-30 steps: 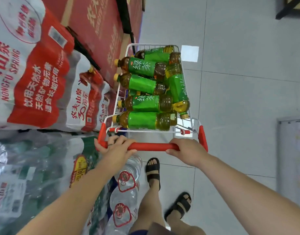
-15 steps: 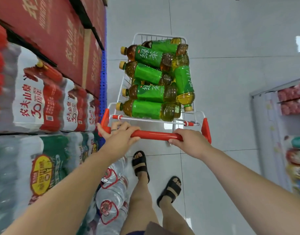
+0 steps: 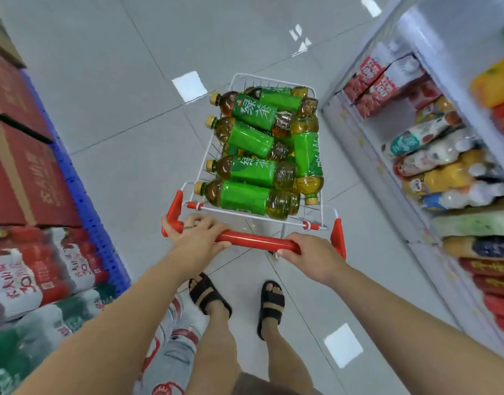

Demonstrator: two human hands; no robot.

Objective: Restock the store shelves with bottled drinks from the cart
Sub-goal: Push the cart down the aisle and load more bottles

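The left hand [image 3: 198, 238] is curled over the left end of the red handle [image 3: 256, 241], its fingers draped across the top of the bar; there is a ring [image 3: 188, 227] on one finger. The right hand [image 3: 313, 255] is wrapped round the right part of the same bar, its knuckles up and its thumb tip showing at the bar's near side. Both hands grip the handle and nothing else.

The handle belongs to a small white wire cart [image 3: 211, 149] that stands on the grey tiled floor [image 3: 131, 81] just ahead of the person's black sandals [image 3: 209, 295]. The bottles [image 3: 245, 196] all lie in the cart's basket: green-labelled tea bottles on their sides, piled in layers, most with their caps to the left. One lies lengthwise along the right wall with its cap toward the handle.

Just to the right of the cart are the shelves [image 3: 387, 195], which hold blurred packs of drinks and red juice cartons. To the left, red boxes [image 3: 22, 172] are stacked on a blue pallet [image 3: 82, 201], and shrink-wrapped water packs [image 3: 31, 275] sit nearer. Large clear water bottles lie by the left leg.
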